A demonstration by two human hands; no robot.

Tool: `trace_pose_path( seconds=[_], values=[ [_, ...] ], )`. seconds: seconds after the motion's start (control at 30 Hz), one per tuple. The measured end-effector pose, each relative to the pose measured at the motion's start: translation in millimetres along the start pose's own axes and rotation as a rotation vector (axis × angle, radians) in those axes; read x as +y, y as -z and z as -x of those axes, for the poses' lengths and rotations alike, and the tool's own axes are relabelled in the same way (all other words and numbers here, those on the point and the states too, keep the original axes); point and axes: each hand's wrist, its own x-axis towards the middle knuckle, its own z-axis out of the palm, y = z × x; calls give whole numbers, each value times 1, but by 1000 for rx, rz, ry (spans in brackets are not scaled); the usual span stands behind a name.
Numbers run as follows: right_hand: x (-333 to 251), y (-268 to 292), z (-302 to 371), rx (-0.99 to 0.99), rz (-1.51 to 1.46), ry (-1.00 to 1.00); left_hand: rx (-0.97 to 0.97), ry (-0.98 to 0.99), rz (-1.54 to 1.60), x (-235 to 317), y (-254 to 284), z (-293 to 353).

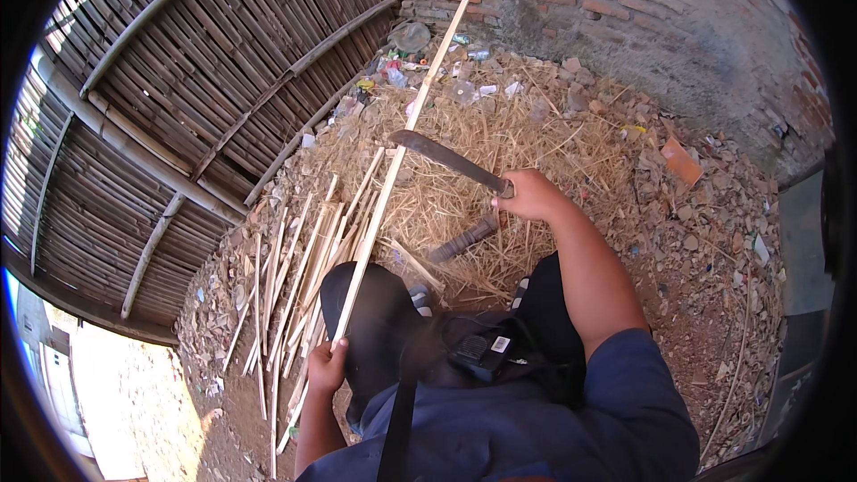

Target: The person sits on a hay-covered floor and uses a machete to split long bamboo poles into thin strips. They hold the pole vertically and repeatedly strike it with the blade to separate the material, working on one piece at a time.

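Note:
My left hand (328, 366) is closed around the near end of a long pale bamboo strip (379, 207), which slants up and away past my left knee toward the brick wall. In my right hand (528, 195) is the handle of a machete (451, 160), its dark curved blade pointing left. The blade's tip overlaps the strip at about mid-length; whether it touches I cannot tell. Just below the blade, a dark ridged piece of wood or bamboo (463, 239) lies on the shavings. Several pale strips (302, 272) lie in a loose heap left of my knee.
A mound of straw-like shavings (500, 125) spreads ahead of me. Rubble and litter (687, 241) cover the ground to the right. A slatted bamboo wall (214, 62) stands at left, a brick wall (643, 27) at the back. A black device (482, 354) rests on my lap.

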Motion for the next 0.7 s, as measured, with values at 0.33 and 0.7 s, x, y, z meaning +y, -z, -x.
trace_pose_path(
  seconds=[0.33,0.7],
  values=[
    [-35,-9,13,-207,163,116,3,-12,8,3,0,0],
    [0,0,9,-10,-12,-8,-6,2,-24,16,-1,2]
  ],
)
